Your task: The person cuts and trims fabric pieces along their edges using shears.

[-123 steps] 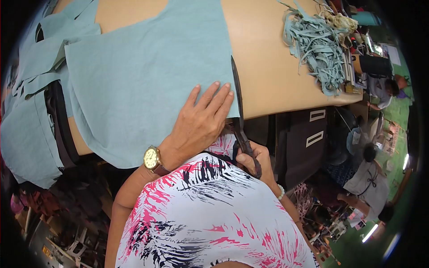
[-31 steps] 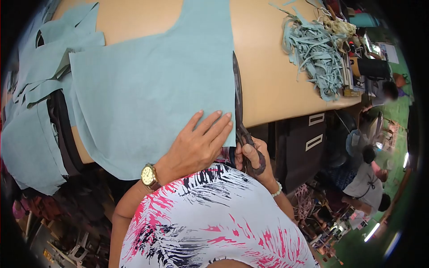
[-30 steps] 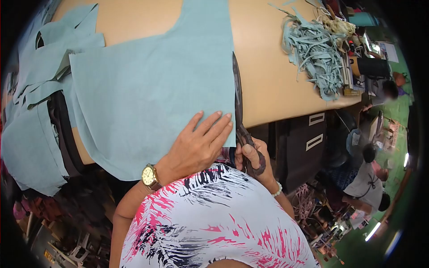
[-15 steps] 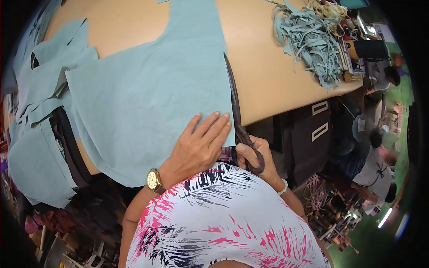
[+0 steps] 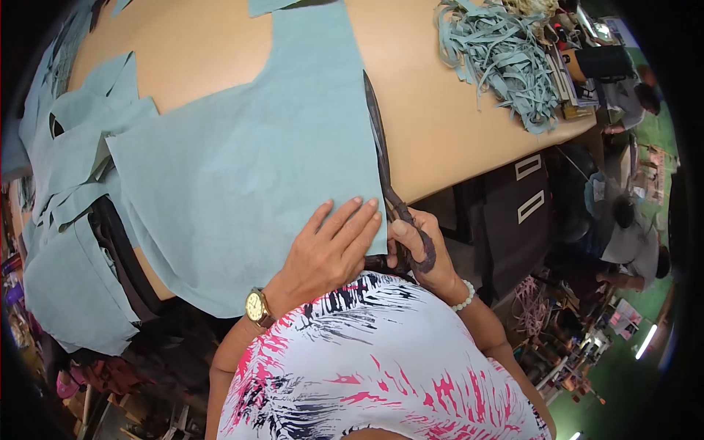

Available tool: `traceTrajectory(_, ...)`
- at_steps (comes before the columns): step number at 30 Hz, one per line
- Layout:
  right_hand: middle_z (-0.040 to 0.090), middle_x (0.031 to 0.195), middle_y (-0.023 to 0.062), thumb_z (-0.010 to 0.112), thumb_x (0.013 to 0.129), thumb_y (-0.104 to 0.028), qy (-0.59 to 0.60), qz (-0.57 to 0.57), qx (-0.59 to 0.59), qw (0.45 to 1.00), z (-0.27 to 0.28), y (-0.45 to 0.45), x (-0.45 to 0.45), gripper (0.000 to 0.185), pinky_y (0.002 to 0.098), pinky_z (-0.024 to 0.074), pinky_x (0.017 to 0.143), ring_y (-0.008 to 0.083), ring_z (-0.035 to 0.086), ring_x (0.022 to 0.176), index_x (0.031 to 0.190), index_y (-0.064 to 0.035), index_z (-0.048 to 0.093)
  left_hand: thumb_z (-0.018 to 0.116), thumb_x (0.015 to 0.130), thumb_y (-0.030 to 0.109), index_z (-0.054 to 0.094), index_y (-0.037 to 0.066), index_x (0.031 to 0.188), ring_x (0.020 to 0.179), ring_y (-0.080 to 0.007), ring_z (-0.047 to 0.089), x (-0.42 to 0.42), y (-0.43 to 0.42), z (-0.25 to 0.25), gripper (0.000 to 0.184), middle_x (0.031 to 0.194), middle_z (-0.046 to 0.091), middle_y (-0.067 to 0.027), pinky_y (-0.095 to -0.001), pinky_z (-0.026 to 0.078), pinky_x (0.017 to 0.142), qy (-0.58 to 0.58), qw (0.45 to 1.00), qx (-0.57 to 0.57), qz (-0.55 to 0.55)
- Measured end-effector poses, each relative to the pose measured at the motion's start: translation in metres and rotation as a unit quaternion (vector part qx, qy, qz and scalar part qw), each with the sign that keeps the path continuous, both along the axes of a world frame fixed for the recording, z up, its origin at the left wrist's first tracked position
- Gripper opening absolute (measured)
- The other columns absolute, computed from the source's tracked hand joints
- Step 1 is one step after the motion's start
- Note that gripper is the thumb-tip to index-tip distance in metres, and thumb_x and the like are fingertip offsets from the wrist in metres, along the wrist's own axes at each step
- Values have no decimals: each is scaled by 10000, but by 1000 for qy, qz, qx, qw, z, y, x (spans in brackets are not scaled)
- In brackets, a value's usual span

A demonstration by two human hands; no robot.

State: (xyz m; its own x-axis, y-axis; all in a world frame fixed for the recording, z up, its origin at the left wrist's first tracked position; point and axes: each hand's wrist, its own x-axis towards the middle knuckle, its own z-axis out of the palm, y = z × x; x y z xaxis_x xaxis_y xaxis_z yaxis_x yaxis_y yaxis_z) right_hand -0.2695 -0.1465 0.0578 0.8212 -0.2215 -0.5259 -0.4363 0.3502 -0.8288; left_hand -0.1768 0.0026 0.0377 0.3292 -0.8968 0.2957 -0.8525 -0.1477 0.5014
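Note:
A large piece of pale blue-green cloth (image 5: 220, 183) lies flat on the table and overhangs its near edge. My left hand (image 5: 328, 246) rests on it near the lower right corner, palm down with fingers stretched out. Beside that corner, my right hand (image 5: 440, 253) is wrapped round the dark, wrapped handle of large scissors (image 5: 375, 121). Their long blade runs along the right edge of the cloth, pointing away from me. Whether the blades are parted, and where the lower one lies, is hidden.
More cut blue-green cloth pieces (image 5: 66, 286) hang over the table's left side. A tangled heap of thin cloth strips (image 5: 506, 62) lies at the back right of the tan table (image 5: 455, 139). Other people (image 5: 634, 235) are off to the right, beyond dark drawers (image 5: 513, 220).
The view has shifted slightly, showing more of the cloth's far end. Both hands keep nearly the same place on the cloth and scissors. A person at the right has moved.

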Motion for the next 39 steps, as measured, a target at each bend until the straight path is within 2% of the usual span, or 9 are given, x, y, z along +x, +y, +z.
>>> traceTrajectory(20,480,509,4,596,835,-318,41,-14,-22,999,1,7,2,324,198,331,417,57,458,445,711,-23,542,612,636,143,528,-11,1104,1080,-268,500,-1,6,-9,500,1198,505,-149,-431,398,891,-13,1000,7,-28)
traceTrajectory(23,473,509,-11,603,834,-283,59,-3,-28,998,5,6,3,295,190,324,408,42,446,437,700,-29,538,632,682,222,505,-5,1140,1099,-304,481,14,6,12,527,1207,495,-173,-458,366,914,97,994,33,-35)
traceTrajectory(25,466,507,-21,607,834,-261,65,5,-30,997,5,4,0,278,183,320,401,33,436,430,691,-33,536,622,730,306,484,-2,1170,1118,-338,457,35,7,28,555,1216,482,-192,-476,329,935,117,993,29,19)
traceTrajectory(27,458,502,-30,623,824,-234,56,-14,-8,998,6,6,1,262,175,322,390,27,428,419,674,-41,529,609,754,322,488,-3,1167,1114,-352,454,66,6,27,540,1206,487,-195,-461,320,943,17,991,22,132)
traceTrajectory(29,481,505,-16,585,841,-226,40,5,-20,999,5,4,-1,249,169,318,399,23,438,432,714,-18,530,630,744,358,493,-1,1160,1120,-358,442,98,-5,21,567,1185,498,-196,-430,320,949,-39,953,65,294)
traceTrajectory(32,487,564,-21,612,826,-208,33,4,-6,999,7,4,0,225,177,387,418,32,457,471,751,-6,548,659,718,388,499,10,1155,1127,-357,431,133,-19,17,599,1180,501,-192,-415,326,949,-46,926,115,356)
traceTrajectory(35,487,603,-15,633,814,-203,42,13,50,998,4,-1,-4,226,187,436,434,43,479,490,808,11,562,663,700,435,498,23,1168,1178,-342,393,132,-35,14,644,1244,458,-176,-434,308,967,-85,967,15,239)
traceTrajectory(38,531,675,-16,628,810,-185,40,-8,85,996,4,-4,-5,202,171,441,442,20,480,523,853,6,576,667,716,387,478,35,1212,1231,-315,352,120,-50,22,636,1339,374,-144,-466,279,993,-86,995,54,22)
traceTrajectory(39,545,699,-18,623,811,-173,55,-24,112,992,9,-6,-2,188,166,438,446,11,475,532,876,-1,589,665,712,405,481,46,1213,1238,-313,343,116,-51,17,643,1342,371,-135,-473,270,995,-83,994,67,20)
